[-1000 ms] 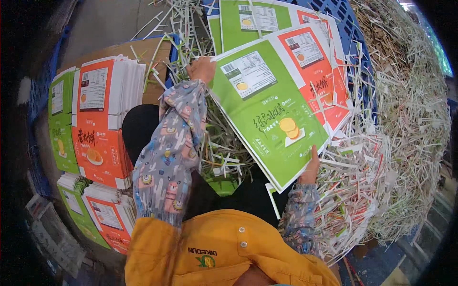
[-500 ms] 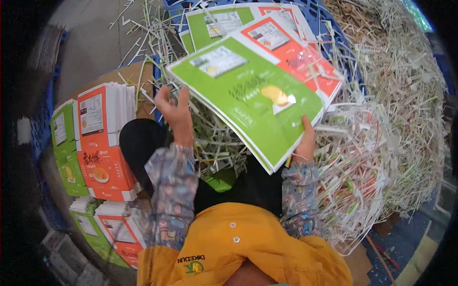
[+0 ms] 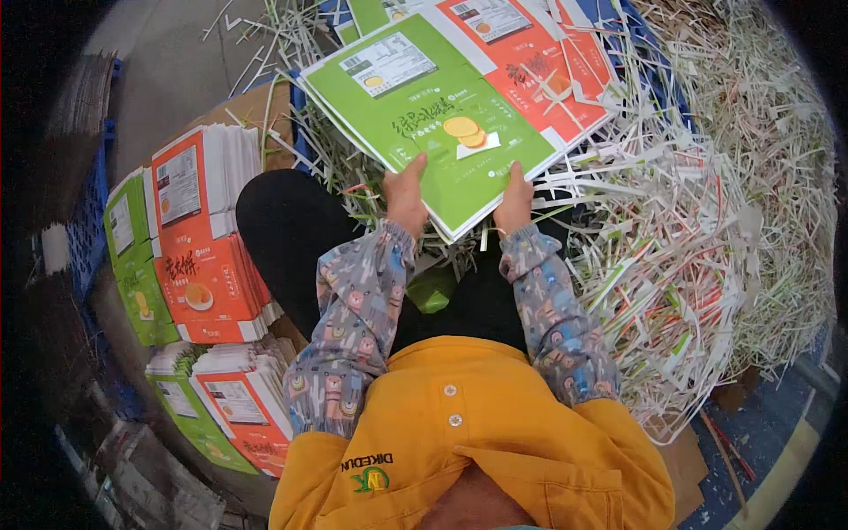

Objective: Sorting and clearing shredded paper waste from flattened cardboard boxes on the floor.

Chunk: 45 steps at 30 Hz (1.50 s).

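A stack of printed cardboard sheets (image 3: 442,177), green on the left and orange-red on the right, lies tilted in front of me. My left hand (image 3: 407,196) grips the near left edge with the thumb on top and the fingers underneath, out of sight. At the near right edge my right hand (image 3: 515,200) holds the stack the same way. Several white paper strips lie across the orange-red part. Beyond the stack's far edge, part of another green sheet (image 3: 367,13) shows.
Piles of green and orange-red cardboard sheets (image 3: 208,287) stand on my left. Shredded paper strips (image 3: 654,283) heap up on my right and far right. A blue plastic pallet (image 3: 88,238) edges the left side. Brown cardboard (image 3: 685,468) lies at the lower right.
My left hand has come from beside the stack onto its near edge and closed on it. The stack has moved slightly left and away from me, my right hand still on it.
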Available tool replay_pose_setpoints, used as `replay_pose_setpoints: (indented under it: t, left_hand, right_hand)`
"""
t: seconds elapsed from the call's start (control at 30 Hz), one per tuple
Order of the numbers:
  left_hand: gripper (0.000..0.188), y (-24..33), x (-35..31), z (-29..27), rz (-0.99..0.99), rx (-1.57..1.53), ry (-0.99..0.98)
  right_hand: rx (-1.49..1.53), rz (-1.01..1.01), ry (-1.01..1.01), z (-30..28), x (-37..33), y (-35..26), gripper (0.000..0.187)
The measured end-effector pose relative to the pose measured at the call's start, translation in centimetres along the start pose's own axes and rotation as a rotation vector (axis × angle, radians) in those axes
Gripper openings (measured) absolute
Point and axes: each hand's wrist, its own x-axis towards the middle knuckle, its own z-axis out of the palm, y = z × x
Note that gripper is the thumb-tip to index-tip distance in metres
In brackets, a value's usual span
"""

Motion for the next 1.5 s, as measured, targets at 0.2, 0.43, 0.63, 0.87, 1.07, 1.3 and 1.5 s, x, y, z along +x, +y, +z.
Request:
replay_pose_setpoints:
  t: [0.2, 0.43, 0.63, 0.87, 1.07, 1.3, 1.5]
  left_hand:
    - [0.035, 0.6, -1.2, 0.0, -0.375, -0.171, -0.127]
    - [0.034, 0.6, -0.5, -0.5, -0.291, -0.229, -0.109]
    - [0.033, 1.3, -0.4, -0.7, -0.26, -0.225, -0.108]
    - [0.033, 1.9, -0.6, -0.6, -0.258, -0.257, -0.18]
    - [0.034, 2.7, -1.0, -0.4, -0.177, -0.242, -0.213]
    - [0.033, 4.6, -0.6, 0.4, -0.233, -0.385, -0.248]
    - [0.034, 6.4, 0.2, 0.7, -0.267, -0.431, -0.258]
  right_hand:
    - [0.172, 0.068, -0.161, -0.7, -0.3, -1.1, 0.031]
    - [-0.094, 0.164, -0.24, -0.6, -2.2, -2.8, 0.023]
    - [-0.149, 0.112, -0.289, -0.1, -2.8, -3.6, 0.027]
    - [-0.439, 0.055, -0.314, 0.3, -3.5, -5.1, 0.029]
    - [-0.243, 0.131, -0.326, 1.3, -4.0, -5.5, 0.026]
    - [0.104, 0.154, -0.453, 1.3, -4.8, -5.0, 0.023]
    - [0.198, 0.474, -0.672, -3.5, -3.1, -6.6, 0.022]
